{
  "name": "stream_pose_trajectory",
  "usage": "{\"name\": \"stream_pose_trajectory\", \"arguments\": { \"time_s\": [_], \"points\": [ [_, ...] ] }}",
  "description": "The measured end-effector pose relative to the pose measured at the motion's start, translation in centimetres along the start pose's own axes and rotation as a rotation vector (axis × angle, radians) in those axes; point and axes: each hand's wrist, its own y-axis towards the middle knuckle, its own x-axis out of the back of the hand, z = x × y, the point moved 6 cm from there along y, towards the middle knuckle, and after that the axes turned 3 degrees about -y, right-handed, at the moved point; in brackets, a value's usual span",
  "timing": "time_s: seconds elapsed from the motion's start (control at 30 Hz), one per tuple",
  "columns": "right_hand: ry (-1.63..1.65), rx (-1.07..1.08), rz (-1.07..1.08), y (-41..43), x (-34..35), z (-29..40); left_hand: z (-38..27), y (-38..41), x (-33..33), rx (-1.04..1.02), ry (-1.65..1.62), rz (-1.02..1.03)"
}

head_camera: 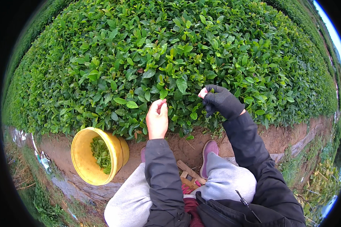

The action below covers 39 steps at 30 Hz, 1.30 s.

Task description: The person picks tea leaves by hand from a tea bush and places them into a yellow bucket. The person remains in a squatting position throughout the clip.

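Note:
A broad, dense row of tea bushes (pixel 170 65) fills the view before me. My left hand (pixel 157 117), bare, is at the near side of the bushes, thumb and forefinger pinched on the lower end of a bright green leaf (pixel 163 93). To its right, my right hand (pixel 220 101) wears a black fingerless glove with a dotted grip. Its fingers are curled and a bit of green shows by the thumb; whether the hand holds it is unclear. A yellow plastic bucket (pixel 119 147) stands tilted at the left, with picked green leaves (pixel 101 154) inside.
Bare soil (pixel 56 147) runs along the foot of the bushes, with grey sheeting (pixel 88 185) beside it. A low wooden piece (pixel 191 172) lies between my legs, near my pink shoe (pixel 209 154). Crumpled litter (pixel 44 161) lies at the far left.

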Motion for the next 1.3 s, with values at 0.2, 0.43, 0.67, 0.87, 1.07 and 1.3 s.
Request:
{"name": "stream_pose_trajectory", "arguments": {
  "time_s": [0.2,0.43,0.67,0.87,1.07,1.3],
  "points": [
    [-0.295,-0.139,0.251,-1.4,-1.5,-1.8,-0.1,-0.1,0.5,0.009,0.015,0.014],
    [-0.541,0.231,-0.172,-0.5,-2.6,-5.8,0.1,0.0,0.7,0.029,0.017,0.038],
    [-0.914,0.579,-0.552,0.9,-3.1,-4.2,0.0,0.0,0.5,0.056,0.018,0.024],
    [-0.97,0.549,-0.418,0.7,-4.4,-4.0,0.4,-0.1,0.9,0.058,0.06,0.02],
    [-0.42,0.313,-0.268,2.0,-3.2,-6.2,0.6,-0.1,0.7,0.03,0.021,-0.009],
    [0.043,-0.102,0.449,-1.9,-9.8,-4.0,0.4,0.0,0.8,0.052,-0.039,-0.041]
  ]
}}
